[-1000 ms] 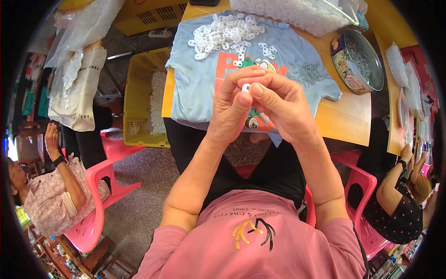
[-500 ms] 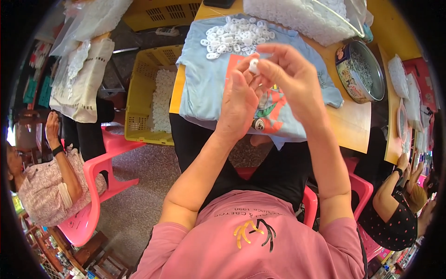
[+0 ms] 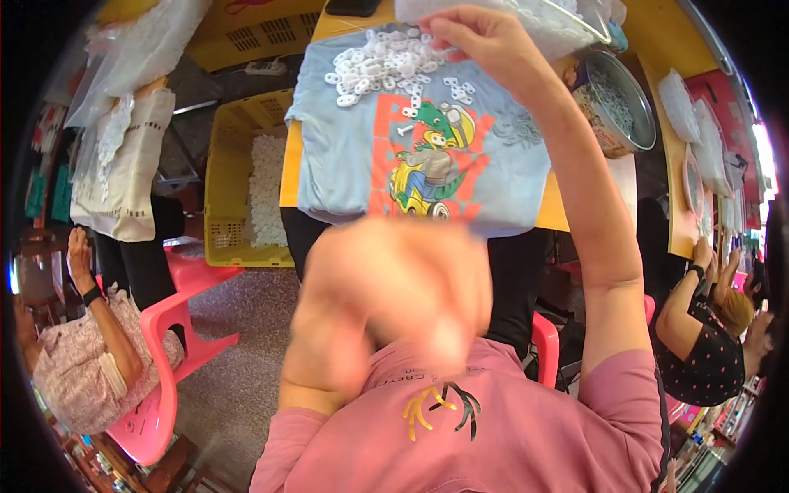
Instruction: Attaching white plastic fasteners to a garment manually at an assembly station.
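My left hand (image 3: 394,287) is raised close in front of my chest, badly smeared by motion. A pale blur shows at its lower side; whether it is held cannot be made out. At the table's far side, my right hand (image 3: 472,37) is over the right edge of a pile of white oval plastic pieces (image 3: 378,66), its fingers curled together; what is between them is hidden. Several like pieces (image 3: 460,89) lie apart below it. A light blue printed T-shirt (image 3: 337,156) lies beneath them all, with a single screw (image 3: 405,129) on the print.
More small screws (image 3: 518,127) lie on the shirt's right side. A round tin (image 3: 645,123) of screws stands on the right. Past the pile sits a bag of white pieces (image 3: 542,16). A yellow crate (image 3: 222,181) is left of the table (image 3: 292,168). Other people sit at both sides.
My hands have parted: the left came up toward my chest, the right went out to the pile. The white piece held between them is no longer clearly visible. The shirt's print is uncovered.
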The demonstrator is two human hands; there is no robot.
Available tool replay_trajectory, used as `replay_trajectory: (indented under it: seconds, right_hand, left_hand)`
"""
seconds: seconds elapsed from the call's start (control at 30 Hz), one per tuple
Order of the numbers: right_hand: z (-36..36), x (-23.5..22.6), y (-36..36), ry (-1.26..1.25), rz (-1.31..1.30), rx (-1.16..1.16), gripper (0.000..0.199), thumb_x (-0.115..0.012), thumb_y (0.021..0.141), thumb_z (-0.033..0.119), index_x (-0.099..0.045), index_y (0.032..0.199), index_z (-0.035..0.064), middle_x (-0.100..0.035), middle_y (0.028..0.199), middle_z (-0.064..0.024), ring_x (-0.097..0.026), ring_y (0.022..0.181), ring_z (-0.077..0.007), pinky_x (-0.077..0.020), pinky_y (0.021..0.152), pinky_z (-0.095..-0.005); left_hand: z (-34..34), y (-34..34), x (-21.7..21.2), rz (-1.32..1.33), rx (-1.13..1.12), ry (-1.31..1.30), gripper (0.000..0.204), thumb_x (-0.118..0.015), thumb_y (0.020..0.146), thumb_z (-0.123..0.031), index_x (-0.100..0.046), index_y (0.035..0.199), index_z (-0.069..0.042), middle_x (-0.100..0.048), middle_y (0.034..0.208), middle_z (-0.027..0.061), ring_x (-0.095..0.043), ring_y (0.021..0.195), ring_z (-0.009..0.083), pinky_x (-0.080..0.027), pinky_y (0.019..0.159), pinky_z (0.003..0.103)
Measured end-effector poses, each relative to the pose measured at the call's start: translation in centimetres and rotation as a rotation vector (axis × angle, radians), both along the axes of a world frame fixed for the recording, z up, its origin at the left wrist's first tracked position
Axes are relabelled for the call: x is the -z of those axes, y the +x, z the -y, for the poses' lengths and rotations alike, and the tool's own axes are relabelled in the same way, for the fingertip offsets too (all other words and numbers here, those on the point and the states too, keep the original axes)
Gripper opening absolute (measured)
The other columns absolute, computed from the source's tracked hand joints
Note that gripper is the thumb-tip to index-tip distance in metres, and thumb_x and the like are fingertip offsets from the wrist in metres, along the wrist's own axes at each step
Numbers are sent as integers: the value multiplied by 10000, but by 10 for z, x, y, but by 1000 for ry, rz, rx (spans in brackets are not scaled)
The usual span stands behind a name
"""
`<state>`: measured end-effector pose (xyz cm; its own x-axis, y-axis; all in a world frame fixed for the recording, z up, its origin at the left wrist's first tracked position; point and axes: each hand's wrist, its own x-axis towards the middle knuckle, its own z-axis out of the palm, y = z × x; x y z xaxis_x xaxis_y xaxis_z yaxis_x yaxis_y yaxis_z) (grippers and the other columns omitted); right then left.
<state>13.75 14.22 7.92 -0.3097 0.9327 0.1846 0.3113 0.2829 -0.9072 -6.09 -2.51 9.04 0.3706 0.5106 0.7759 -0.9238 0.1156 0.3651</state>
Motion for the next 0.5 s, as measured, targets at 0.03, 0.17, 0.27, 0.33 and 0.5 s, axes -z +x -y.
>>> replay_trajectory:
  seconds: [0.03, 0.17, 0.27, 0.33, 0.5]
  right_hand:
    - [5, 7, 10, -5, 4, 14, 274, -599, 962, 217, -674, 1125, 11, -691, 1002, -20, -626, 854, -85, -510, 768, -242]
    - [25, 23, 31, 96, 329, 40, 225, -633, 919, 173, -685, 1049, -3, -670, 818, -19, -575, 747, -77, -474, 682, -246]
    - [40, 25, 31, 133, 432, 92, 179, -654, 880, 154, -698, 996, 26, -662, 802, -82, -602, 736, -135, -488, 686, -285]
    - [45, 34, 26, 212, 412, 57, 183, -660, 874, 160, -699, 995, 28, -667, 818, -88, -613, 749, -163, -491, 697, -294]
    - [51, 41, 3, 399, 456, -94, 171, -659, 865, 151, -707, 995, 51, -658, 891, -107, -627, 825, -274, -495, 742, -350]
  left_hand:
    - [7, -5, -15, 52, 94, 57, 217, -625, 953, -300, -572, 1103, -154, -642, 745, 103, -601, 550, 258, -453, 448, 302]
    - [2, -10, -82, -135, 426, 182, 251, -518, 1005, -244, -622, 1212, -339, -611, 735, 118, -562, 577, 186, -370, 477, 254]
    - [20, -10, -90, -175, 311, 182, 242, -516, 997, -196, -626, 1176, -318, -594, 698, 107, -528, 528, 178, -307, 446, 257]
    - [26, -7, -95, -164, 344, 216, 229, -522, 994, -190, -613, 1173, -302, -593, 693, 103, -520, 519, 169, -301, 445, 253]
    - [40, -3, -106, -198, 420, 190, 200, -538, 986, -172, -570, 1162, -260, -581, 667, 88, -496, 495, 142, -285, 444, 240]
